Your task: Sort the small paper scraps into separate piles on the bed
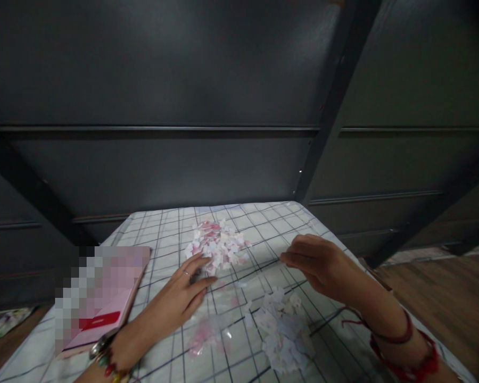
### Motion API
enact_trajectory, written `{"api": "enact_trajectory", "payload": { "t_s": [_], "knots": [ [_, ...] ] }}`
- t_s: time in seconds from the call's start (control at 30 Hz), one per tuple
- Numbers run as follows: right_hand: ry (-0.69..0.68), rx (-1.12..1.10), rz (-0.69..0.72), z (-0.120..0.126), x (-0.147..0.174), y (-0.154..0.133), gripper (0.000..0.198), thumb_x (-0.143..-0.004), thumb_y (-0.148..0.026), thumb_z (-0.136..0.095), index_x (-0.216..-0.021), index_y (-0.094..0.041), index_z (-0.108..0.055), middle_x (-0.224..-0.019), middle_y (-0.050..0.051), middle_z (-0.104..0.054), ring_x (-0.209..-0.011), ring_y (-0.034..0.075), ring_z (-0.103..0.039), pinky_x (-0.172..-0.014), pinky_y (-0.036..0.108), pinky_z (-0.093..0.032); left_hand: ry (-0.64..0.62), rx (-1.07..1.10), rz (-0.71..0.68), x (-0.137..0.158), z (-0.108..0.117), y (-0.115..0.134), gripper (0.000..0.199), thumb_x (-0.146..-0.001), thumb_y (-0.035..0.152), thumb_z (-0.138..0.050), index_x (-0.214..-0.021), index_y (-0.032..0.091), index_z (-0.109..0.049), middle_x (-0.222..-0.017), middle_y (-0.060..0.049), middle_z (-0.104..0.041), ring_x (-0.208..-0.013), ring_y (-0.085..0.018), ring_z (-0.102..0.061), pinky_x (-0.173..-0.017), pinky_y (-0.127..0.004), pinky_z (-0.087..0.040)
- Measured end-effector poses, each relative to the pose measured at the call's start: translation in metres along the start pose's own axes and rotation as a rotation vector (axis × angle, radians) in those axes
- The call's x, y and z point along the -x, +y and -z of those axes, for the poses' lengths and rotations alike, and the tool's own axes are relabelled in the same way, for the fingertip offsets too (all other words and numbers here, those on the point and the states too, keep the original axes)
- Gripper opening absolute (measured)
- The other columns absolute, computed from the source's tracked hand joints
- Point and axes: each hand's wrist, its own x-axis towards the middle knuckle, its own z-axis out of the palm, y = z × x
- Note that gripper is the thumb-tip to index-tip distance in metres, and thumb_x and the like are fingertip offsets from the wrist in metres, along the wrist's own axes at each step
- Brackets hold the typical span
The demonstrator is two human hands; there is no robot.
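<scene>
My left hand reaches in with its fingers apart, the fingertips at the near left edge of a heap of small white and pink paper scraps. My right hand is raised over the right part of the table, thumb and fingers pinched together. Whether anything small is between those fingertips is hidden. Below it lies a second heap of mostly white paper scraps. A clear, shiny piece of plastic with pink bits lies between the left forearm and this near heap.
A white tablecloth with dark grid lines covers the table. A pink, flat, case-like object, partly pixelated, rests at the left. Dark panels stand behind the table's far edge. Wooden floor shows at the right.
</scene>
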Motion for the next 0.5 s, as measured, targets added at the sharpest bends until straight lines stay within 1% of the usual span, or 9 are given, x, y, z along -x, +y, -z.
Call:
{"api": "enact_trajectory", "payload": {
  "t_s": [0.07, 0.13, 0.2, 0.27, 0.33, 0.43, 0.5],
  "knots": [
    [-0.047, -0.059, -0.053, 0.006, 0.005, 0.005, 0.029, -0.083, -0.003, -0.036, -0.074, -0.018, -0.06, -0.061, 0.001, -0.052, -0.06, 0.012, -0.042, -0.055, 0.025, -0.034, -0.003, -0.006, -0.003, 0.0, 0.0, 0.0, 0.036, -0.084, 0.007, -0.043, -0.114, 0.024, -0.056, -0.133, -0.008, -0.034, -0.128, -0.028, -0.028, -0.101, -0.05, -0.037],
    [-0.008, -0.095, -0.077, 0.009, 0.01, 0.01, 0.026, -0.085, -0.006, -0.038, -0.079, -0.018, -0.06, -0.064, 0.001, -0.053, -0.062, 0.012, -0.044, -0.057, 0.026, -0.035, -0.013, -0.014, -0.006, 0.0, 0.001, 0.0, 0.037, -0.084, 0.007, -0.042, -0.114, 0.023, -0.055, -0.133, -0.008, -0.033, -0.129, -0.028, -0.027, -0.1, -0.051, -0.037],
    [0.057, -0.087, -0.089, 0.006, 0.011, 0.011, 0.024, -0.086, -0.007, -0.04, -0.084, -0.018, -0.06, -0.068, 0.002, -0.056, -0.065, 0.012, -0.045, -0.06, 0.027, -0.035, -0.015, -0.017, -0.007, 0.0, 0.001, 0.0, 0.036, -0.085, 0.007, -0.042, -0.114, 0.023, -0.056, -0.133, -0.009, -0.034, -0.129, -0.029, -0.027, -0.1, -0.051, -0.037],
    [0.099, -0.049, -0.08, 0.0, 0.008, 0.009, 0.024, -0.086, -0.006, -0.04, -0.084, -0.018, -0.061, -0.069, 0.002, -0.057, -0.066, 0.013, -0.045, -0.061, 0.028, -0.035, -0.014, -0.018, -0.004, 0.0, 0.001, 0.0, 0.035, -0.085, 0.007, -0.041, -0.113, 0.023, -0.056, -0.133, -0.009, -0.035, -0.129, -0.029, -0.027, -0.101, -0.05, -0.037],
    [0.111, -0.026, -0.041, -0.008, 0.003, 0.005, 0.025, -0.086, -0.006, -0.04, -0.083, -0.018, -0.061, -0.067, 0.002, -0.057, -0.065, 0.013, -0.044, -0.061, 0.028, -0.035, -0.014, -0.02, -0.003, 0.0, 0.001, 0.001, 0.034, -0.086, 0.009, -0.041, -0.113, 0.023, -0.056, -0.133, -0.009, -0.035, -0.129, -0.029, -0.028, -0.101, -0.049, -0.037],
    [0.09, -0.047, -0.003, -0.013, -0.002, 0.0, 0.025, -0.086, -0.007, -0.04, -0.08, -0.018, -0.062, -0.066, 0.002, -0.057, -0.066, 0.013, -0.045, -0.062, 0.027, -0.035, -0.017, -0.017, -0.003, 0.0, 0.001, 0.001, 0.034, -0.086, 0.01, -0.041, -0.113, 0.022, -0.057, -0.133, -0.009, -0.036, -0.129, -0.029, -0.028, -0.101, -0.049, -0.037],
    [0.064, -0.064, -0.009, -0.01, -0.001, 0.001, 0.027, -0.086, -0.005, -0.039, -0.078, -0.018, -0.062, -0.065, 0.001, -0.057, -0.065, 0.012, -0.045, -0.061, 0.027, -0.036, -0.006, -0.015, -0.005, 0.0, 0.002, 0.001, 0.034, -0.086, 0.009, -0.041, -0.113, 0.022, -0.057, -0.133, -0.009, -0.036, -0.128, -0.029, -0.029, -0.101, -0.049, -0.037]
  ]
}}
